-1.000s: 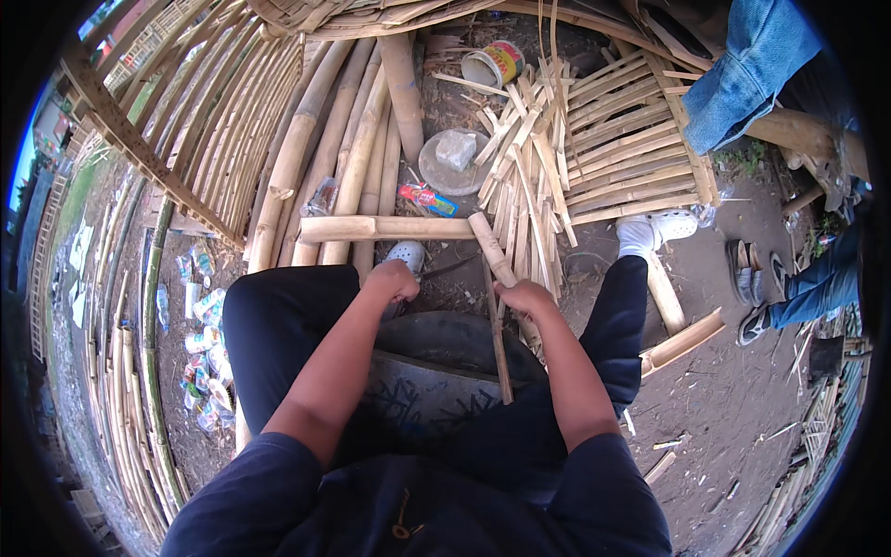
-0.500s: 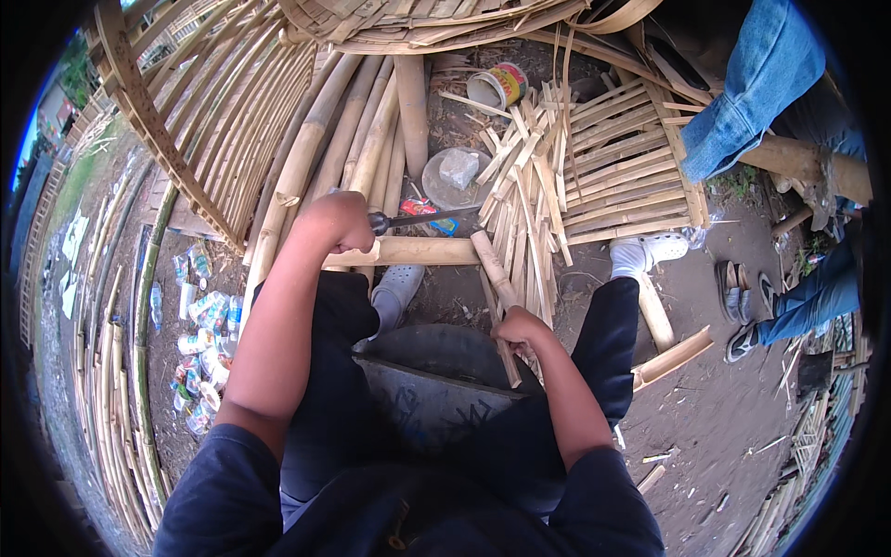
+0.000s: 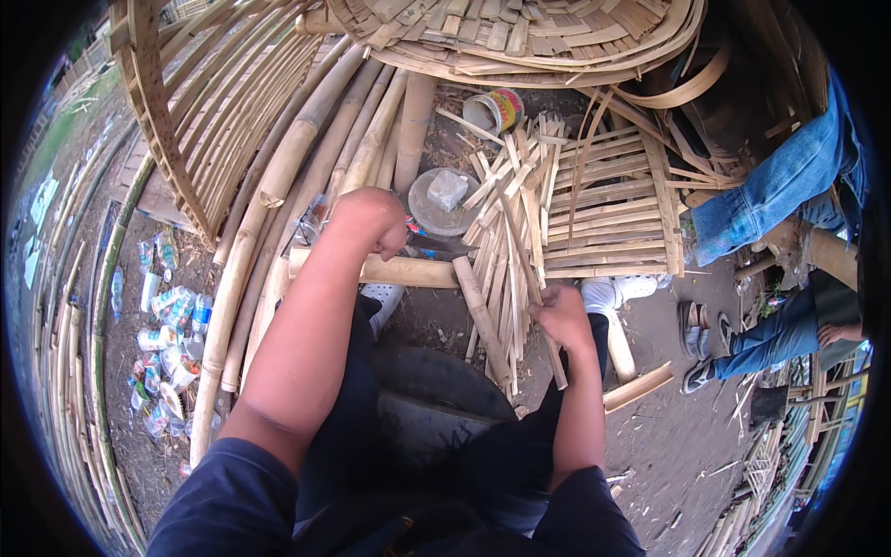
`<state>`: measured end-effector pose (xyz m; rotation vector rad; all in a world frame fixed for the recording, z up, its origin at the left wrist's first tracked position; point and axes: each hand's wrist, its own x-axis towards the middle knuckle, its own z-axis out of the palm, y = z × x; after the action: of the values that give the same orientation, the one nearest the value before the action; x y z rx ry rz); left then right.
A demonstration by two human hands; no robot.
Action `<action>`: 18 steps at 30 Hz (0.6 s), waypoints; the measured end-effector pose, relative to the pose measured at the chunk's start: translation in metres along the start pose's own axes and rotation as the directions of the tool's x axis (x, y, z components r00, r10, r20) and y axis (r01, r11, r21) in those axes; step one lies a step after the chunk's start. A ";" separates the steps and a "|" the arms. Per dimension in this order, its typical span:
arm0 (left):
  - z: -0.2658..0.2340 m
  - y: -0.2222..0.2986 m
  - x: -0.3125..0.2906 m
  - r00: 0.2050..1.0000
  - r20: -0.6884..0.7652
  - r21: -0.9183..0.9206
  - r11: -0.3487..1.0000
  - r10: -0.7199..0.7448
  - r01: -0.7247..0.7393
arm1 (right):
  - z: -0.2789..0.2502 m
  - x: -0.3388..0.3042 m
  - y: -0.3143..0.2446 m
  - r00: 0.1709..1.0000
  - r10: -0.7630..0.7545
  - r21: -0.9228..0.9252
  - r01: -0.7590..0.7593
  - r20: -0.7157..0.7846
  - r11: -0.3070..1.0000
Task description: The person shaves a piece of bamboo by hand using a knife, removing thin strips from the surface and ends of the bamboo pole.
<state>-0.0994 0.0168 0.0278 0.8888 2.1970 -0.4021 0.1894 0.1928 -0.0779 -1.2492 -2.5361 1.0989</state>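
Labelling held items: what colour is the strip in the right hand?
The strip is light brownish tan; head view shows it best.

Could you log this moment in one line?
left hand: holds knife; right hand: holds bamboo strip; nearby: bamboo sticks, stone

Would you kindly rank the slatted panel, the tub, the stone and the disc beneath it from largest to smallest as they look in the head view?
1. Slatted panel, by far
2. Disc, partly covered
3. Tub
4. Stone

This is apparent size only.
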 end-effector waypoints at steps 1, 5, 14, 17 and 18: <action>0.000 0.005 -0.002 1.000 -0.027 -0.001 1.000 0.011 -0.011 | -0.013 0.015 -0.011 0.997 -0.024 -0.159 0.012 -0.078 0.987; -0.003 0.017 0.002 0.998 -0.022 -0.010 0.999 0.052 -0.052 | -0.073 0.095 -0.056 0.917 -0.130 -0.606 -0.138 -0.377 0.783; -0.004 -0.018 0.009 1.000 -0.013 -0.050 0.999 -0.021 0.021 | -0.014 0.173 -0.043 0.998 0.056 -0.619 -0.059 -0.024 0.783; -0.008 -0.018 0.008 0.995 -0.092 -0.082 0.996 -0.041 0.034 | 0.056 0.174 0.007 0.986 0.080 -0.587 0.023 0.148 0.809; -0.008 -0.022 0.008 0.994 -0.077 -0.095 0.993 -0.073 0.066 | 0.083 0.168 0.011 0.986 0.025 -0.581 0.075 0.162 0.810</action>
<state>-0.1231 0.0089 0.0284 0.7927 2.3058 -0.3003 0.0536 0.2729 -0.1803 -1.2641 -3.1503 0.4094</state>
